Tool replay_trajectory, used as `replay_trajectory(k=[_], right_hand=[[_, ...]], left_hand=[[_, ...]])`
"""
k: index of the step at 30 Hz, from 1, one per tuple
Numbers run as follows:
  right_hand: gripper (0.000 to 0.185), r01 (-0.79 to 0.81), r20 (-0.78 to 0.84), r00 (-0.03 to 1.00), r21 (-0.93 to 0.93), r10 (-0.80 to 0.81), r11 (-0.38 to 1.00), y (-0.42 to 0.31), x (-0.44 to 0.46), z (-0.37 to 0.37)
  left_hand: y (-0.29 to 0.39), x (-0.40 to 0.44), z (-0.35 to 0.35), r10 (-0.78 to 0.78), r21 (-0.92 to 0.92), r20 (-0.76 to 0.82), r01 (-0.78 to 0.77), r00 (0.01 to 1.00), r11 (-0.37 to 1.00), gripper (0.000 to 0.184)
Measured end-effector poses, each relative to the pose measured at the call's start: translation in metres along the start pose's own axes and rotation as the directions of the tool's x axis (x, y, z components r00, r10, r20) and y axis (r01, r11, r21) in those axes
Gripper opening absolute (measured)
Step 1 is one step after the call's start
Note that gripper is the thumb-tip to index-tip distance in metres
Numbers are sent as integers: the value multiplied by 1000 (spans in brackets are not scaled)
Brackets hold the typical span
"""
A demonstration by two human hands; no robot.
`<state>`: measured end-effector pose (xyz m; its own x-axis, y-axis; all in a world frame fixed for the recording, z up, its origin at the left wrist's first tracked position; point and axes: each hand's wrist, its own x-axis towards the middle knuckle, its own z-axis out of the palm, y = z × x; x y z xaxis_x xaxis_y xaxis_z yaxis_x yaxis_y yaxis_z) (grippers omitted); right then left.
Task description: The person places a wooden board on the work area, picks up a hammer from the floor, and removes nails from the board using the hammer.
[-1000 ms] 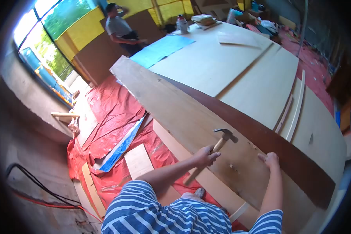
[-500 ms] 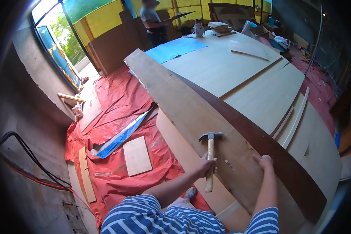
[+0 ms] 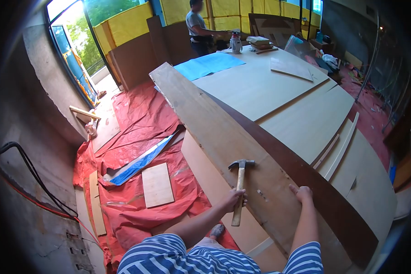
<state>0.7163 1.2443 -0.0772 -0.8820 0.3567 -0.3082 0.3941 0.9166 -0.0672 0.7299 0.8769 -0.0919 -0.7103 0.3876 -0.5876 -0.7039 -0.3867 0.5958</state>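
A long wooden plank (image 3: 205, 116) stretches diagonally away from me, its pale face marked by a few dark spots and a chipped patch. My left hand (image 3: 234, 200) is closed around the wooden handle of a claw hammer (image 3: 240, 176), near the plank's left edge. The dark metal hammer head lies over the plank's face, with the handle end pointing back at me. At the plank's right edge, my right hand (image 3: 302, 193) grips the board with the thumb on top; the fingers underneath are partly hidden.
Right of the plank lie a dark brown board (image 3: 306, 187) and large pale sheets (image 3: 251, 91), with a blue sheet (image 3: 210, 65) farther back. A flask (image 3: 235, 43) stands there near a person (image 3: 197, 29). Red sheeting (image 3: 137, 109) covers the floor at left, with a small board (image 3: 158, 185) on it.
My view has shifted slightly, and the hammer and both hands appear a little lower and farther left. The other person has turned and lowered the dark flat thing they held.
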Motion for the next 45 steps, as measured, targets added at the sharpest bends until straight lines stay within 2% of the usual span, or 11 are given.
replay_trajectory(k=[13,19,28,31,34,42,45], right_hand=[[99,-1,-9,1000,-3,1,1000,-1,-1,-2],[99,6,-5,1000,-1,-6,1000,-3,-5,-5],[100,17,-32,999,18,-16,1000,-2,-4,-3],[99,21,-32,999,25,-20,999,-3,-5,-5],[98,1,-12,1000,52,-1,999,-6,-10,-11],[100,2,34,999,44,-4,999,-2,-4,-8],[99,-10,-5,1000,35,10,999,0,3,1]], left_hand=[[-2,7,3,3,39,-20,-2,1000,999,22],[-1,6,1,-17,-5,-8,17,1000,1000,22],[0,9,2,37,63,-23,-36,999,997,20],[1,9,1,38,62,2,-38,999,997,24],[0,15,-1,15,13,14,-15,1000,1000,20],[4,6,23,134,85,-69,-128,989,988,19],[-6,13,33,144,91,-101,-135,984,987,21]])
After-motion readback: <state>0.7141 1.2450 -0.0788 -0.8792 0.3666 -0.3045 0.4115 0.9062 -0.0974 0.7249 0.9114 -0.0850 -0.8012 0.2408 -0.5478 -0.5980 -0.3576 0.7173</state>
